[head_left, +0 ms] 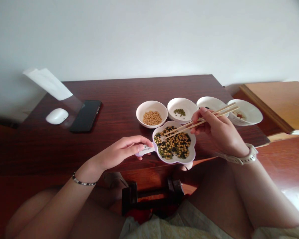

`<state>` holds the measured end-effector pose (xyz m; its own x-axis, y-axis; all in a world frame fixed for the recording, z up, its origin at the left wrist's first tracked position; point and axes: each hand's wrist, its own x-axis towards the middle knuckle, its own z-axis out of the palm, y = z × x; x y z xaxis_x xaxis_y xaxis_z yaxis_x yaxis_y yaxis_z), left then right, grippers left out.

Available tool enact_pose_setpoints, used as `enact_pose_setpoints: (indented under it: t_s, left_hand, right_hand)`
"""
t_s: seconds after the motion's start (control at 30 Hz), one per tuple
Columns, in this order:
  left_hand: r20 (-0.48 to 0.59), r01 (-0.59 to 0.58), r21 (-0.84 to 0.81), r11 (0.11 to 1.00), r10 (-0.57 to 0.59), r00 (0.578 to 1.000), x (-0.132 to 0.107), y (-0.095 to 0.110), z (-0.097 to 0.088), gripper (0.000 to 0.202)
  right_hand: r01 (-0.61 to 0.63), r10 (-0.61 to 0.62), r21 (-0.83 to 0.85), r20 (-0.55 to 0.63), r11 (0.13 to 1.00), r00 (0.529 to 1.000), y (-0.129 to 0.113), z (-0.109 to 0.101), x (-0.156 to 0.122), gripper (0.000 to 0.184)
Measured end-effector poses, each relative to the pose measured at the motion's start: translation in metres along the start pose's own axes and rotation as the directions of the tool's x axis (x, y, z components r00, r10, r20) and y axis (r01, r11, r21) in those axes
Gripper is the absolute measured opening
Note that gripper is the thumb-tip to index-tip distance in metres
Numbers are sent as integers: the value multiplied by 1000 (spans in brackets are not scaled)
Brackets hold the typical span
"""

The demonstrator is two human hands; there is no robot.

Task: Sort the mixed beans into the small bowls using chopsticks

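My left hand (126,149) is closed around the short handle of a flower-shaped dish (194,151), white with a pale purple rim. Mixed beans (175,142), yellow, green and black, are spread over the dish. In my right hand (211,124) is a pair of wooden chopsticks (186,126), their tips down among the beans. Behind the dish stand white bowls in a row: one with yellow soybeans (152,118), one with a few green mung beans (179,112), one with dark beans (208,107), partly hidden by my right hand, and a bowl (251,113) with reddish and pale pieces.
On the left of the dark wooden table (119,91) lie a black phone (86,116), a white computer mouse (56,116) and a white folded paper-like item (51,83). A lighter wooden surface (276,99) stands at the right. The wall rises behind the table.
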<state>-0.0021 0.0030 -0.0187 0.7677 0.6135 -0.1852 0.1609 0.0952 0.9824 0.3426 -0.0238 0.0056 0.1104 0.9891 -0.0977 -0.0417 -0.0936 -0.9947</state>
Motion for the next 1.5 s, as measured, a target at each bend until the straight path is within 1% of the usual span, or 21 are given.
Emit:
enact_pose_setpoints:
  t_s: [0.13,0.33,0.73,1.1,1.33,1.5]
  left_hand:
    - [-7,-1,-5,1000,1,1000,0,-1,0,30]
    - [0,0,-11,1000,0,1000,0,-1,0,29]
    - [2,-4,-7,1000,4,1000,0,-2,0,27]
    - [3,-9,-20,1000,9,1000,0,-2,0,26]
    - [-5,-6,-14,1000,6,1000,1,-1,1,25]
    - [-2,-6,-8,1000,6,1000,1,-1,1,26]
  right_hand:
    - [-10,10,-10,10,1000,1000,0,-4,1,40]
    - [-20,22,-32,44,999,999,2,-1,-1,46]
    - [-18,18,-3,28,1000,999,3,0,-2,46]
    - [10,-9,-13,54,1000,999,4,1,-1,46]
    - [4,-3,-24,65,1000,998,5,2,-1,46]
    - [13,-12,-6,45,1000,999,5,4,-1,45]
